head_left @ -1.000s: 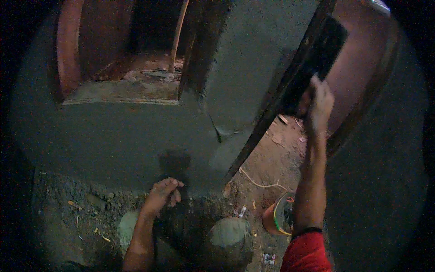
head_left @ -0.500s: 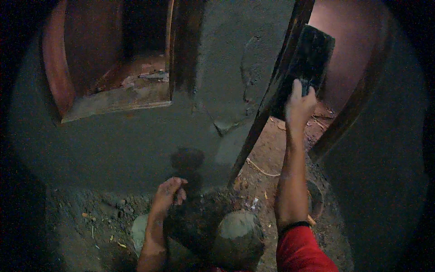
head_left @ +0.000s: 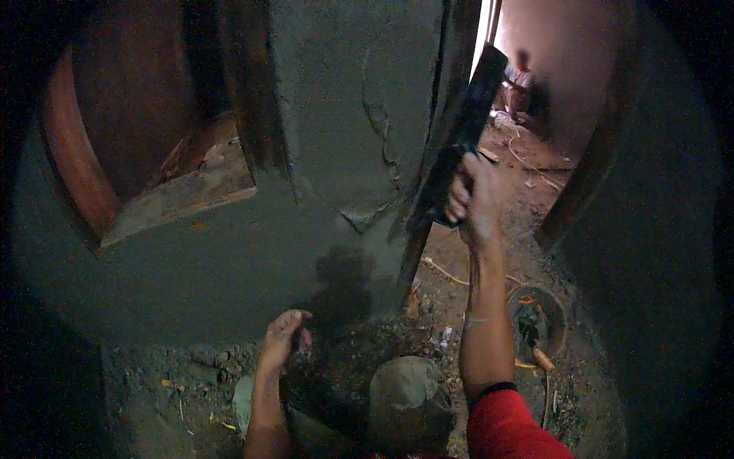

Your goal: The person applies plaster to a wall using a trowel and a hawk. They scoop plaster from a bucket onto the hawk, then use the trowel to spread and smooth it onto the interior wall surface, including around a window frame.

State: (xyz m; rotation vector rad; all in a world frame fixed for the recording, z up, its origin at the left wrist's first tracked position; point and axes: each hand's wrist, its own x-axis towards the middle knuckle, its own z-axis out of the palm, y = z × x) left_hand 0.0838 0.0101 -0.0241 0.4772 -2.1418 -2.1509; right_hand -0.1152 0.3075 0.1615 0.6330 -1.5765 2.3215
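Note:
My right hand (head_left: 475, 200) grips the handle of a long black plastering float (head_left: 480, 103). The float stands tilted on edge against the dark door frame (head_left: 419, 256), along the right side of a grey plastered wall (head_left: 336, 92). A raised, uneven ridge of plaster (head_left: 378, 130) runs down that wall and ends in a pointed lump (head_left: 358, 219). Low in front of the wall, my left hand (head_left: 283, 334) hangs loosely curled, its thumb and fingers apart and nothing seen in it.
A window opening with a wooden sill (head_left: 187, 206) lies at the left. Through the doorway, a person (head_left: 518, 88) sits far back. A round bucket (head_left: 564, 325) with tools inside stands at the right. A cord (head_left: 443, 269) and debris lie on the dirt floor.
The float has turned from showing its broad face in the doorway to edge-on against the frame, and my right hand has moved slightly left and down. The view has shifted right.

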